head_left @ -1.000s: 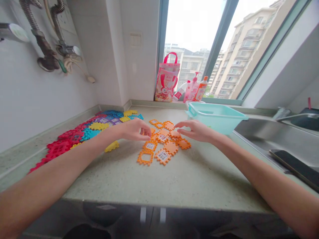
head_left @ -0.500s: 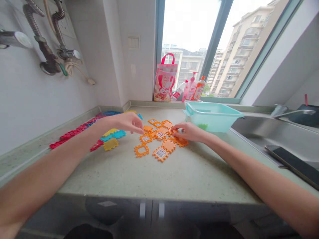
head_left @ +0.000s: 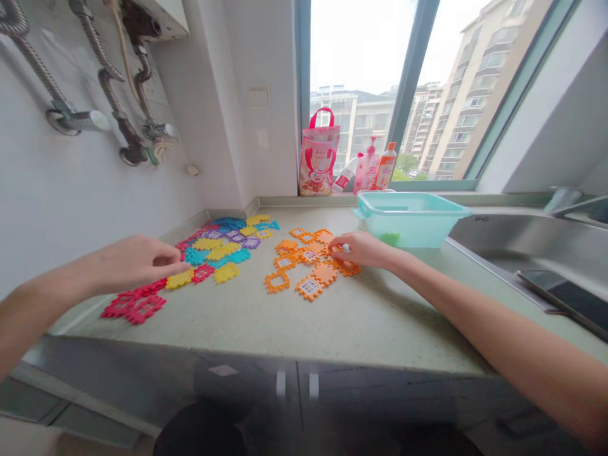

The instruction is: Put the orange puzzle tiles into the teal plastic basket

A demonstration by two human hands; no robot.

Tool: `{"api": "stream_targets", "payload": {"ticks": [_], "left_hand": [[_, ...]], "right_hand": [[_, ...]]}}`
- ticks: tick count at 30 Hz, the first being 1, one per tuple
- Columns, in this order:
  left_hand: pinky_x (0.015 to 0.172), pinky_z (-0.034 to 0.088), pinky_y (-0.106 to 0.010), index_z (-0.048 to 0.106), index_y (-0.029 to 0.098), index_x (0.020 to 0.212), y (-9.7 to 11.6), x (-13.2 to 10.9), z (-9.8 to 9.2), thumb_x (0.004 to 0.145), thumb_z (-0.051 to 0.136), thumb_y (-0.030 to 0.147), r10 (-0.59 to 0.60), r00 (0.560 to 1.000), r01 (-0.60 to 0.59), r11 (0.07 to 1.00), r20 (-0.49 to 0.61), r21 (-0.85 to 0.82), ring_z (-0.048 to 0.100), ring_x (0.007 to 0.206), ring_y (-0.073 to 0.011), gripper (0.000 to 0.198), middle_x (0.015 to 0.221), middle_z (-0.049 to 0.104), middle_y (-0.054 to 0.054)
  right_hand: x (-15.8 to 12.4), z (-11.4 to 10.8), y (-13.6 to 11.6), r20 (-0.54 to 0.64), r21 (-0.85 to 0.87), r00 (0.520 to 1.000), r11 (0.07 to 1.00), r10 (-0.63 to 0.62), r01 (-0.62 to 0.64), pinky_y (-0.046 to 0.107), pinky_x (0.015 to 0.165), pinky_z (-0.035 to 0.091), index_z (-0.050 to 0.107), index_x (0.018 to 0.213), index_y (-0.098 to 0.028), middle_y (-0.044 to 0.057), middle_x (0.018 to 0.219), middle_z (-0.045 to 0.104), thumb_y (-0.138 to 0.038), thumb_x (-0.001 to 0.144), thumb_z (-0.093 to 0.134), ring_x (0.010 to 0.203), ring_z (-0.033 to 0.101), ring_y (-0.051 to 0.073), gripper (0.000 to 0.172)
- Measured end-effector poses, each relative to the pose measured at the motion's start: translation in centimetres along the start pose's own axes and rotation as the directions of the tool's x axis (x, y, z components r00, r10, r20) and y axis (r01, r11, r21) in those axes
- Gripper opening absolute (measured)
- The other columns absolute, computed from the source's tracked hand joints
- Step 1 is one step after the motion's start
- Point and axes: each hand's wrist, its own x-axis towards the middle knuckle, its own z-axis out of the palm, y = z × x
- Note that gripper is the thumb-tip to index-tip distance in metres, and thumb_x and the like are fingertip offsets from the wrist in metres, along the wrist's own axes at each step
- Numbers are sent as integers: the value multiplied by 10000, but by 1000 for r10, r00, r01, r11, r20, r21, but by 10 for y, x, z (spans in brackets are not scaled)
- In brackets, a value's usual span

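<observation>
My left hand (head_left: 135, 261) hovers at the left of the counter, fingers curled and tips closed at the edge of a yellow interlocking tile (head_left: 179, 279). Red tiles (head_left: 145, 307) lie just below that hand, with a mixed pile of blue tiles (head_left: 194, 256), purple tiles (head_left: 251, 242) and more yellow ones beyond it. On the other side, my right hand (head_left: 358, 249) has its fingers bent around an orange tile (head_left: 336, 249) at the right edge of a group of orange tiles (head_left: 325, 273). Its fingers partly hide that tile. Some orange tiles carry white window pictures.
A turquoise plastic basin (head_left: 413, 221) stands behind my right hand, with something green inside. Farther right are a steel sink (head_left: 503, 244) and a dark phone (head_left: 565, 297) at its edge. A pink bag (head_left: 319, 161) and several bottles (head_left: 368, 168) stand by the window.
My left hand has moved left from the orange tiles to the yellow and red ones. My right hand stays at the orange tiles. The view has turned slightly left.
</observation>
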Motion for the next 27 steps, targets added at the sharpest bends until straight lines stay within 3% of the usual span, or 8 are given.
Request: {"api": "stream_targets", "payload": {"ticks": [2,3,5,8,11,15,20,27], "left_hand": [[586,304,-245,627,219,668,-14,-26,29,936,484,682,-51,983,61,997,178,-49,540,604,-150,553,618,615,46],[608,326,-252,637,234,705,-19,-36,42,949,468,689,-53,981,67,995,186,-69,577,638,-170,543,657,648,43],[642,346,-261,637,253,763,-24,-47,58,973,433,678,-90,992,97,993,89,-68,614,687,-192,516,696,670,42],[647,350,-269,642,258,799,-19,-40,58,992,417,648,-96,995,95,994,-14,-48,617,675,-195,490,703,685,37],[637,356,-277,685,255,853,-4,-7,39,980,449,648,-82,989,81,997,-127,-14,632,693,-204,476,754,726,12],[688,414,-277,759,248,1033,14,71,18,945,501,576,10,958,-10,1000,-287,0,695,872,-227,426,1004,795,-41],[759,482,-254,829,251,996,13,161,20,808,619,442,-72,992,74,997,-104,14,722,938,-228,340,1035,817,-52],[734,510,-250,843,252,1007,-15,181,42,740,687,632,-107,993,103,989,-39,-108,725,896,-239,490,1009,819,-54]], "right_hand": [[1,0,-3,23,-19,1000,1000,11,-11,318,863,546,805,1129,-261,55,1091,815,-304,957,653,951,754,229,233],[1,0,-4,31,-30,999,999,18,-17,317,861,548,802,1134,-262,56,1092,816,-295,957,651,950,757,231,235],[0,0,-6,39,-56,999,998,22,-20,325,865,556,798,1148,-259,62,1097,815,-285,963,648,953,762,241,239],[-2,0,-10,-6,-90,1000,996,-21,20,366,924,571,783,1188,-236,95,1220,784,-281,998,612,1021,760,260,260],[-4,-1,-21,-90,-92,987,988,-131,123,432,1014,566,763,1239,-229,114,1352,727,-277,1018,588,1150,732,287,286],[-7,-8,-44,-102,-74,949,954,-298,292,467,1029,570,760,1248,-246,104,1318,743,-265,1016,592,1184,718,290,287],[-13,-22,-64,-137,-81,893,904,-428,420,428,968,588,781,1183,-257,87,1256,772,-203,989,615,1105,742,262,261],[-16,-22,-66,-162,-111,851,866,-500,488,435,973,566,773,1165,-243,74,1190,793,-218,1015,593,1068,744,244,236]]}}
